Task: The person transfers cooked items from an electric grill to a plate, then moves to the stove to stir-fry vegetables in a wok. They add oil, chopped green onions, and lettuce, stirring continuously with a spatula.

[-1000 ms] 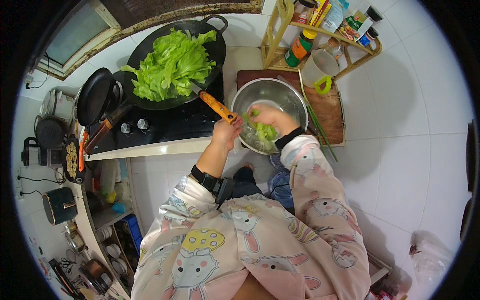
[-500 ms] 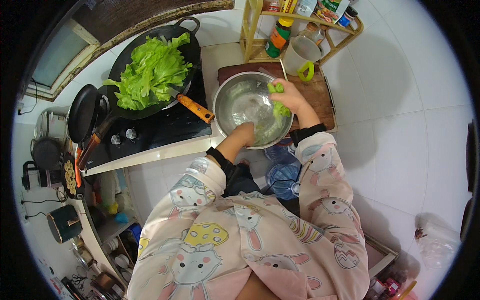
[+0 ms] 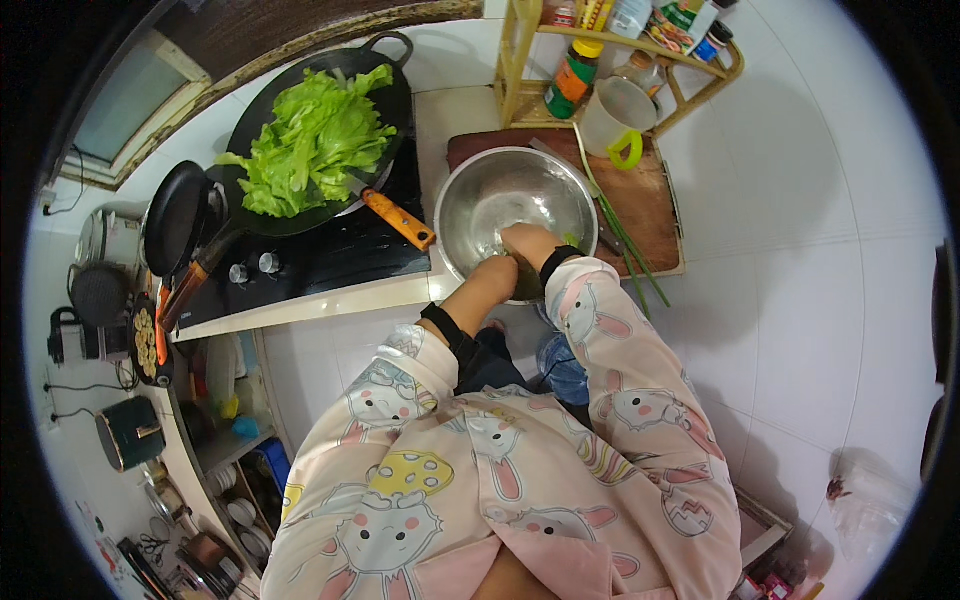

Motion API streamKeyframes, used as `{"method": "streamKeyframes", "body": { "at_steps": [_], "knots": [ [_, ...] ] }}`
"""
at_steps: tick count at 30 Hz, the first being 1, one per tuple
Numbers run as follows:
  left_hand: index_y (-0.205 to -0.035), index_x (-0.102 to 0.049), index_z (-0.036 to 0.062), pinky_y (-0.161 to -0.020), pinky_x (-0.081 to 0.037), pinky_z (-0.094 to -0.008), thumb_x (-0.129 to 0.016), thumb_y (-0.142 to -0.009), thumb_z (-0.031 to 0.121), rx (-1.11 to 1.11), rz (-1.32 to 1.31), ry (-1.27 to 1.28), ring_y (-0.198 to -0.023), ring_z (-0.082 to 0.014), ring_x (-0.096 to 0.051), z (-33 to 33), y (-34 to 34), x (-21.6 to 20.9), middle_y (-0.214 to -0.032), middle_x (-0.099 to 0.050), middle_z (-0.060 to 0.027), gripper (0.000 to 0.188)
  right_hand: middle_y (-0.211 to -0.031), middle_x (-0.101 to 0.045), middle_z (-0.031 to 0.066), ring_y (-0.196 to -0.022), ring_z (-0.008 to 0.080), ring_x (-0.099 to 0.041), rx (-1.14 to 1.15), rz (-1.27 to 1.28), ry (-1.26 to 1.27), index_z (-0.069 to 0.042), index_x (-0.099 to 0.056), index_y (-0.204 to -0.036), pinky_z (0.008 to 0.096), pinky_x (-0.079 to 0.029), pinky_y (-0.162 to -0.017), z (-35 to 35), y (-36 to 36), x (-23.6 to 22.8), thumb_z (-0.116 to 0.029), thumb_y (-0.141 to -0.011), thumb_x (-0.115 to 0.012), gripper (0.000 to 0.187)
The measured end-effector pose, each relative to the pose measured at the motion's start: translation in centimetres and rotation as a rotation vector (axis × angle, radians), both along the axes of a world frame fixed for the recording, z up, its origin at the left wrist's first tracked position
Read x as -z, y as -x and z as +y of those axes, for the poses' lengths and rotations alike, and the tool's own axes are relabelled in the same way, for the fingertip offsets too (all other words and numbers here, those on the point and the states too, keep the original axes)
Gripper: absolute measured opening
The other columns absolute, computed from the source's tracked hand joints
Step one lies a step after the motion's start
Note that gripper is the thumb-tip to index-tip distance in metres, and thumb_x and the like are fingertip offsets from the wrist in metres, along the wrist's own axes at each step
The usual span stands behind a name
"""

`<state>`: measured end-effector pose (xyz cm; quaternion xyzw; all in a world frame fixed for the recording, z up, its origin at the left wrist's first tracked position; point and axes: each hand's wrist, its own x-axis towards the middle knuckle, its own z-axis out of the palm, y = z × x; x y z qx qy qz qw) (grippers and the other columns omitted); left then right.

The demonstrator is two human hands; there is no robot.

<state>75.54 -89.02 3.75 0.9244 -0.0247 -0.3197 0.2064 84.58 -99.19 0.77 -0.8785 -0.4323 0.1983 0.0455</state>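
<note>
Both my hands reach into the steel mixing bowl (image 3: 470,185) at the front of the counter. My left hand (image 3: 494,276) is low at its near side, fingers hidden inside. Close against it, my right hand (image 3: 525,243) dips in with its fingers also out of sight. Whatever they hold cannot be made out. A bit of green leaf (image 3: 570,240) shows inside beside the right wrist. To the left, a heap of lettuce leaves (image 3: 315,140) fills the black wok (image 3: 245,130). A wooden-handled spatula (image 3: 398,216) rests in the wok, handle toward the bowl.
Green onions (image 3: 622,235) and a knife (image 3: 608,240) lie on the wooden cutting board (image 3: 645,205) right of the bowl. A measuring jug (image 3: 617,112) stands before the bamboo rack (image 3: 508,70). A frying pan (image 3: 172,220) sits left on the black stove (image 3: 330,262).
My right hand has swung left and down from the bowl's right rim, taking its lettuce out of sight. The green onions and knife are now uncovered. My left hand stays in the bowl.
</note>
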Motion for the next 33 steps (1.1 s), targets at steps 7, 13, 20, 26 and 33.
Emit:
{"method": "streamKeyframes", "body": {
  "at_steps": [7, 13, 20, 26, 33],
  "knots": [
    [-0.095, -0.068, -0.0022, -0.082, -0.052, -0.0390, -0.068, -0.067, -0.001, -0.118, -0.010, 0.012, -0.099, -0.0334, -0.063, 2.2, 0.9, -4.6, -0.103, -0.064, -0.0236, 0.028, -0.107, -0.065, 0.0166, -0.099, 0.0312, -0.064, -0.107, 0.139, 0.541, -0.005, -0.070, -0.099, 0.0408, -0.052, -0.079, 2.9, -0.2, -1.1, -0.015, -0.083, -0.055, 0.024],
    [-0.101, -0.070, 0.0103, -0.084, -0.050, -0.0395, -0.061, -0.076, 0.006, -0.211, -0.087, 0.107, -0.096, -0.0334, -0.062, 4.7, 2.7, -4.6, -0.099, -0.066, -0.0176, 0.027, -0.100, -0.066, 0.0174, -0.093, 0.0334, -0.065, -0.064, 0.167, 0.352, -0.005, -0.068, -0.100, 0.0409, -0.052, -0.077, 1.8, -1.1, -3.4, -0.015, -0.068, -0.071, 0.033],
    [-0.106, -0.069, 0.0098, -0.086, -0.050, -0.0388, -0.065, -0.080, 0.011, -0.300, -0.117, 0.207, -0.096, -0.0330, -0.063, 7.6, 3.9, -6.6, -0.101, -0.066, -0.0177, 0.027, -0.101, -0.065, 0.0184, -0.093, 0.0337, -0.063, 0.140, 0.219, 0.093, -0.008, -0.065, -0.109, 0.0378, -0.051, -0.079, -0.8, -4.6, -5.9, -0.019, -0.062, -0.074, 0.049],
    [-0.104, -0.070, 0.0105, -0.084, -0.049, -0.0395, -0.065, -0.080, 0.014, -0.332, -0.118, 0.246, -0.093, -0.0338, -0.063, 7.3, 4.6, -6.7, -0.099, -0.066, -0.0184, 0.024, -0.096, -0.065, 0.0203, -0.090, 0.0349, -0.063, 0.010, 0.249, 0.264, -0.008, -0.069, -0.097, 0.0410, -0.050, -0.076, -1.0, -1.8, -4.5, -0.008, -0.067, -0.066, 0.030],
    [-0.106, -0.069, 0.0105, -0.079, -0.050, -0.0392, -0.065, -0.081, 0.016, -0.309, -0.153, 0.282, -0.089, -0.0350, -0.063, 7.9, 5.2, -6.5, -0.095, -0.066, -0.0192, 0.026, -0.092, -0.066, 0.0221, -0.087, 0.0354, -0.065, -0.106, 0.074, 0.428, 0.004, -0.068, -0.089, 0.0424, -0.051, -0.074, 0.9, 0.9, -3.7, -0.002, -0.067, -0.065, 0.023]
  ]
}}
